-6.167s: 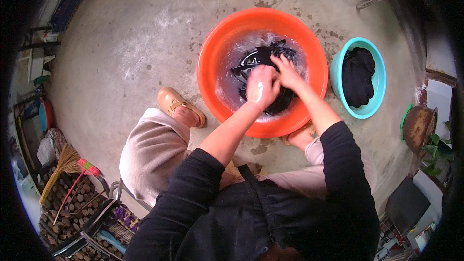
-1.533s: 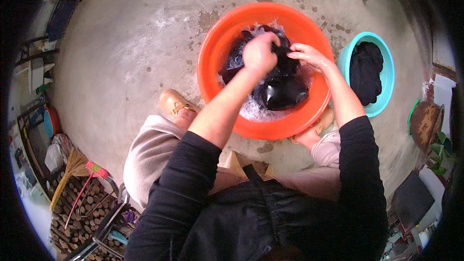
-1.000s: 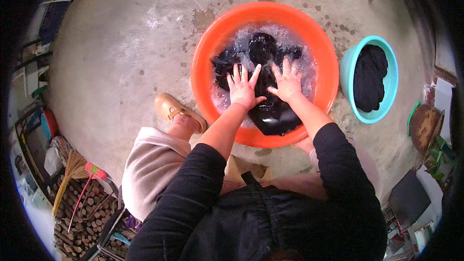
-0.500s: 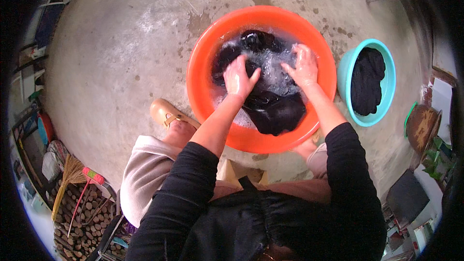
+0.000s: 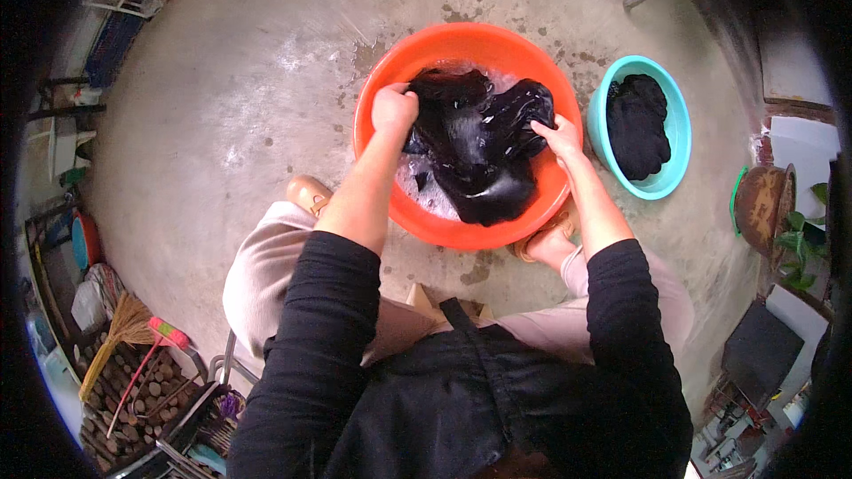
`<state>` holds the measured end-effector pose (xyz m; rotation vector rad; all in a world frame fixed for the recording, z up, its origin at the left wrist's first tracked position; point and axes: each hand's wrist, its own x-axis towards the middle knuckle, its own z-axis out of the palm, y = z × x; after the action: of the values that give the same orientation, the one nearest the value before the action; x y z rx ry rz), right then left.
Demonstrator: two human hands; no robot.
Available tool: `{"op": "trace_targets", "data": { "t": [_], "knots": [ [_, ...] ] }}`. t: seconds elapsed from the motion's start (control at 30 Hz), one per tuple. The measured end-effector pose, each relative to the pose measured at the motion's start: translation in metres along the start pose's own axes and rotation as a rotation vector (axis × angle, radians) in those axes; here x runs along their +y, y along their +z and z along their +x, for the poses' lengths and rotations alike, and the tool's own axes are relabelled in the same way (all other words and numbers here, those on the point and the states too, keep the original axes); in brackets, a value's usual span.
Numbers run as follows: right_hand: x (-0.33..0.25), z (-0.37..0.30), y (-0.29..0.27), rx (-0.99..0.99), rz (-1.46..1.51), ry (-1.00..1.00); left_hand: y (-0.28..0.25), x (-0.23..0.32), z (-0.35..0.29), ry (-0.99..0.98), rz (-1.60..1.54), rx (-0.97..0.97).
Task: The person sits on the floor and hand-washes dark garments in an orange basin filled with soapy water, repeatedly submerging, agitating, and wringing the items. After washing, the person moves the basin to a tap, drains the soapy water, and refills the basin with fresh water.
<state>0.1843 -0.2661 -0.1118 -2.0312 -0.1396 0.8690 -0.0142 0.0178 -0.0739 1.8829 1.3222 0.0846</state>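
Between my legs stands a large orange basin (image 5: pixel 382 62) with sudsy water (image 5: pixel 426 193) in it. A wet black garment (image 5: pixel 475 146) is spread across it, its near part sagging into the water. My left hand (image 5: pixel 394 109) is closed on the garment's left edge, close to the basin's left wall. At the right side, my right hand (image 5: pixel 559 137) pinches another edge of the cloth, thumb on top. The garment's exact kind cannot be made out.
To the right of the orange basin stands a turquoise basin (image 5: pixel 682 137) holding black cloth (image 5: pixel 637 124). Wet spots mark the concrete floor (image 5: pixel 222 124). A straw broom (image 5: pixel 124 328) and stacked logs (image 5: pixel 146 390) are at the lower left. A rusty wok-like pan (image 5: pixel 765 213) leans at the right.
Both hands were spread open over the water; now each grips the garment, which is pulled up and stretched between them. My view has shifted slightly.
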Motion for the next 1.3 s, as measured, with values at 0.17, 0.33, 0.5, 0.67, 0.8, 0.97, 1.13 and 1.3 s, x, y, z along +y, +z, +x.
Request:
{"op": "trace_targets", "data": {
  "t": [0.17, 0.33, 0.5, 0.67, 0.8, 0.97, 1.13, 1.3],
  "knots": [
    [-0.017, -0.029, -0.017, 0.232, -0.656, -0.358, -0.064, 0.046, -0.036, -0.054, -0.379, -0.049],
    [-0.045, -0.048, -0.026, 0.182, -0.668, -0.444, -0.119, 0.117, -0.082, 0.079, -0.545, -0.198],
    [-0.079, -0.07, -0.015, 0.091, -0.692, -0.599, -0.15, 0.161, -0.134, 0.227, -0.626, -0.343],
    [-0.055, -0.056, 0.031, -0.047, -0.689, -0.984, -0.153, 0.167, -0.157, 0.195, -0.777, -0.503],
    [-0.004, -0.039, 0.035, -0.338, -0.514, -0.851, -0.167, 0.16, -0.146, 0.248, -0.797, -0.448],
    [-0.038, -0.038, 0.025, -0.12, -0.004, -0.312, -0.182, 0.148, -0.133, 0.204, -0.672, -0.448],
    [-0.145, -0.097, 0.021, -0.482, 0.814, -0.213, -0.166, 0.149, -0.132, 0.227, -0.628, -0.458],
    [-0.193, -0.153, 0.038, -0.336, -0.151, -0.796, -0.135, 0.162, -0.142, 0.29, -0.709, -0.449]
  ]
}}
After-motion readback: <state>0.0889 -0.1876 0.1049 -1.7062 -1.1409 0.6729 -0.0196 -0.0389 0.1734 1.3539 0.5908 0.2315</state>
